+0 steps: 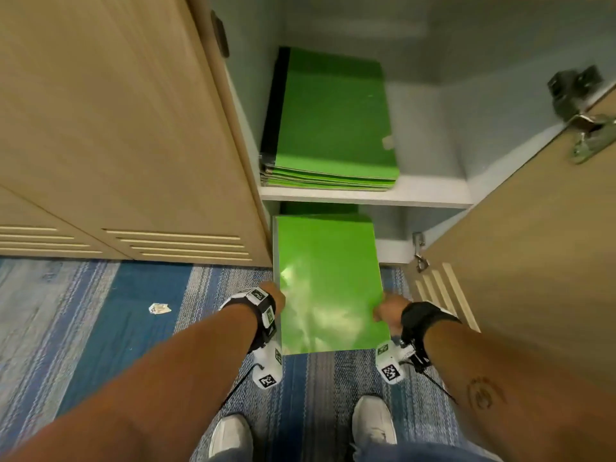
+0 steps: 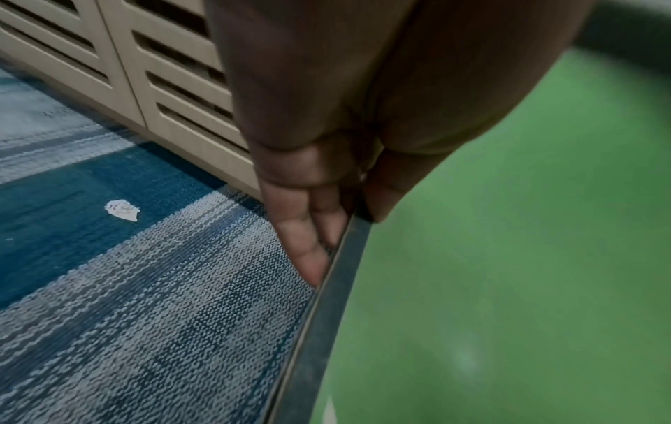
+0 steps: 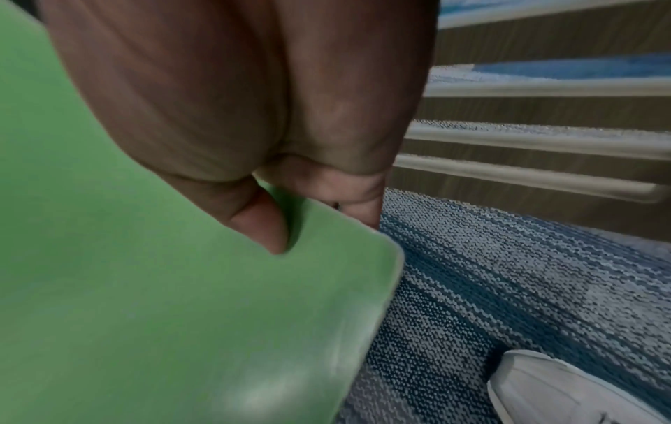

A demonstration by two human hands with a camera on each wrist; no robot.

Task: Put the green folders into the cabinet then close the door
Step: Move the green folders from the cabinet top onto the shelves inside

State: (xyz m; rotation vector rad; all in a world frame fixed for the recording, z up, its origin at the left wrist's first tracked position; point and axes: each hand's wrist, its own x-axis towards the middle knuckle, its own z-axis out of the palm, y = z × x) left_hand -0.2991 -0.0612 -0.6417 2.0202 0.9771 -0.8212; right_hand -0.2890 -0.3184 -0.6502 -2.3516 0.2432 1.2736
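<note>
A glossy green folder (image 1: 328,281) hangs level in front of the open cabinet (image 1: 430,191), its far end at the lower compartment's mouth. My left hand (image 1: 275,296) pinches its left edge, thumb on top and fingers (image 2: 305,249) underneath beside the dark spine (image 2: 327,315). My right hand (image 1: 388,311) pinches the right edge near the folder's corner (image 3: 363,258), thumb (image 3: 261,223) on the green cover. A stack of green folders (image 1: 333,128) lies on the upper shelf. More green shows under the shelf behind the held folder.
The cabinet door (image 1: 533,245) stands open on the right, with hinges (image 1: 586,128) at its inner edge. Shut louvred doors (image 1: 116,145) line the left. Blue striped carpet (image 1: 100,328) carries a paper scrap (image 1: 159,308). My white shoes (image 1: 373,421) stand below the folder.
</note>
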